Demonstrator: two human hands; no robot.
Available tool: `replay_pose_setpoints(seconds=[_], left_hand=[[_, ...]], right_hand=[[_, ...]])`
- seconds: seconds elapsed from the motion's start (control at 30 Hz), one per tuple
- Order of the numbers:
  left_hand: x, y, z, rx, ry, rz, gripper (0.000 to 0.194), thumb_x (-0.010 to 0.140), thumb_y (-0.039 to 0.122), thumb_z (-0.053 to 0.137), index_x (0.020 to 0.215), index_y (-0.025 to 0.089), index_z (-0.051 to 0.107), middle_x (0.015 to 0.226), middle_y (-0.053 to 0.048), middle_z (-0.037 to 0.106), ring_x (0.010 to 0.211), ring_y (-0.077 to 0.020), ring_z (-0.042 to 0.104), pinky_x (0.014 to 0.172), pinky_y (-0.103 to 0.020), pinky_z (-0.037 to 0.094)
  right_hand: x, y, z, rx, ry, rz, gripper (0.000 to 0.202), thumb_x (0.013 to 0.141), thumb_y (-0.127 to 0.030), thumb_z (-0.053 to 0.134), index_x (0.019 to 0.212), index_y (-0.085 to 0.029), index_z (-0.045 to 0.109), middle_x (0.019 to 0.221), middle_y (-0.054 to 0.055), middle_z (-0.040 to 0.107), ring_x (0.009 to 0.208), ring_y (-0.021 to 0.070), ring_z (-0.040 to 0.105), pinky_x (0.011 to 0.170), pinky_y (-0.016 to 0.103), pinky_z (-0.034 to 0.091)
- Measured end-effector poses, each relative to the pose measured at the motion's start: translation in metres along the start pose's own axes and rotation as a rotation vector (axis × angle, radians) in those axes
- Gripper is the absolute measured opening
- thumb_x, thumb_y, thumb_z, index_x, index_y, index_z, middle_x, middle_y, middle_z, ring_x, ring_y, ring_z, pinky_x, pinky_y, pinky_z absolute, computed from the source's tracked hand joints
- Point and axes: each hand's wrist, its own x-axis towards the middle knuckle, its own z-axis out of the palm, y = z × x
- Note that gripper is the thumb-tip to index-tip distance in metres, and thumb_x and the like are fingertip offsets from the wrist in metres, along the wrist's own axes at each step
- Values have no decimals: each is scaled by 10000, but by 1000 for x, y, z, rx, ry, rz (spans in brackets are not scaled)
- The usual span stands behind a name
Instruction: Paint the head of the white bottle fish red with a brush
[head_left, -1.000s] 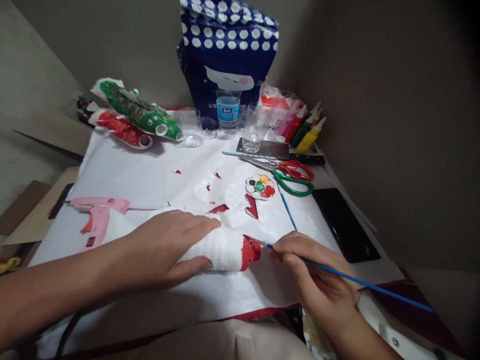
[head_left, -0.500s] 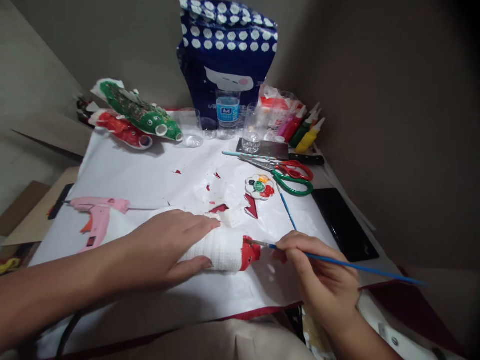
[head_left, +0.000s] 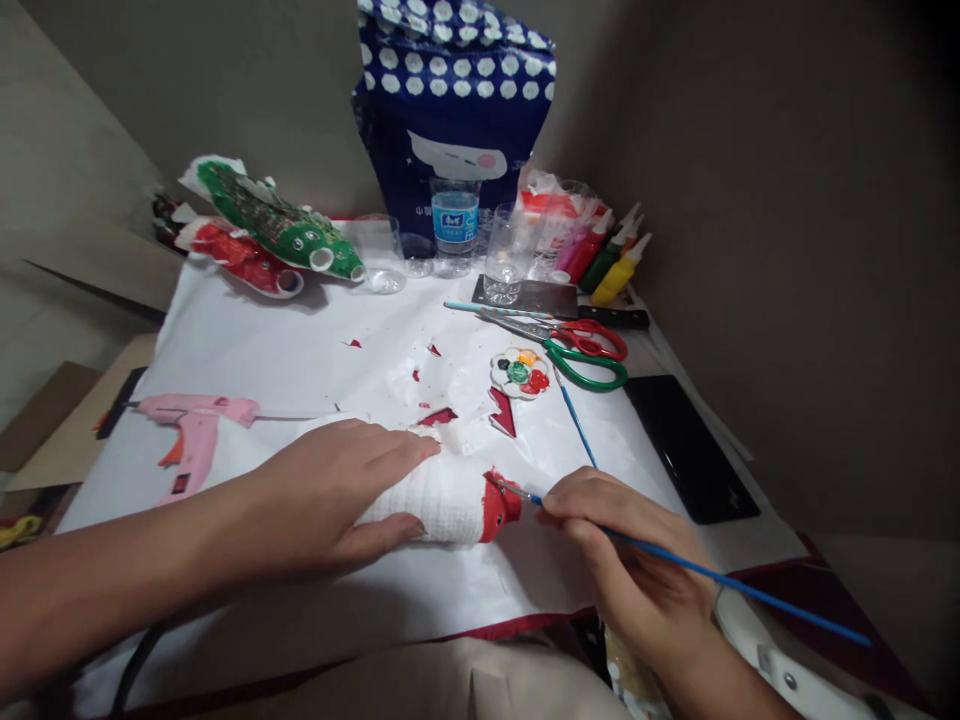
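Note:
A white, gauze-wrapped fish figure [head_left: 457, 498] lies on its side on the white-covered table, its head end painted red with a small dark eye. My left hand [head_left: 367, 480] lies across the body and holds it between thumb and fingers; the tail part is hidden beneath the hand. In a pinch grip, my right hand [head_left: 630, 545] holds a blue paintbrush [head_left: 739, 583], whose tip touches the upper part of the red head. Beyond the fish is a flower-shaped paint palette [head_left: 499, 377] with black, green, orange and red paint.
Scissors [head_left: 589, 368], a second brush [head_left: 576, 425] and a black phone [head_left: 690, 450] lie to the right. A pink glue gun [head_left: 196, 440] is at left. Green [head_left: 277, 225] and red [head_left: 236, 262] fish figures, plastic cups, a cleaver [head_left: 540, 298] and paint bottles [head_left: 619, 270] stand behind.
The brush's back end has swung down and its tip has shifted slightly on the red head. My right hand has moved a little left; my left hand stays in place.

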Motion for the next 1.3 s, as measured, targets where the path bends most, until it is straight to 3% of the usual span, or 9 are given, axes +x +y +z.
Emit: replay_pose_setpoints(seconds=[0.13,0.23,0.43,0.57,0.9,1.13,1.3], left_hand=[[0,0,0,0,-13,-4,481,1024,450,491,1425,186,473,1335,-158,710,1084,-330,733,857,-455,544],[0,2,-1,-10,-20,-26,478,1015,444,507,1420,192,490,1337,-152,708,1087,-333,730,870,-458,545],[0,3,-2,-11,-23,-36,478,1002,435,530,1414,193,510,1317,-151,717,1073,-340,731,879,-472,545],[0,3,-2,4,-23,-28,479,1009,440,528,1412,181,505,1323,-156,715,1078,-343,730,876,-472,544],[0,1,-1,16,4,12,471,1024,426,501,1414,165,467,1322,-163,716,1066,-334,737,846,-459,547],[0,4,-3,7,-33,-35,474,1016,429,529,1414,174,496,1326,-152,712,1080,-337,727,867,-460,538],[0,5,-3,6,-15,-26,467,1015,405,532,1418,172,496,1340,-150,707,1079,-327,729,874,-453,540]], right_hand=[[2,-7,-4,-1,-53,-88,275,886,-26,605,1046,-216,724,825,27,772,740,177,730,687,313,614],[-1,-5,-4,-8,-28,-64,283,897,-24,605,1049,-229,726,827,28,772,734,181,729,682,323,611],[-2,7,7,-20,176,141,195,947,-100,636,967,-248,763,781,-1,761,660,145,721,610,254,587],[1,8,10,-47,271,196,155,947,-135,656,927,-237,772,738,-8,762,593,131,711,560,225,576],[-3,2,-6,60,-45,-9,271,936,-71,585,1073,-242,744,841,42,770,752,208,731,695,371,606],[-6,6,-5,88,-10,-14,311,928,-28,574,1100,-240,723,868,33,741,786,192,703,730,366,582],[-5,7,-7,69,-92,-40,263,927,-38,575,1068,-210,715,882,38,752,809,180,705,747,339,576]])
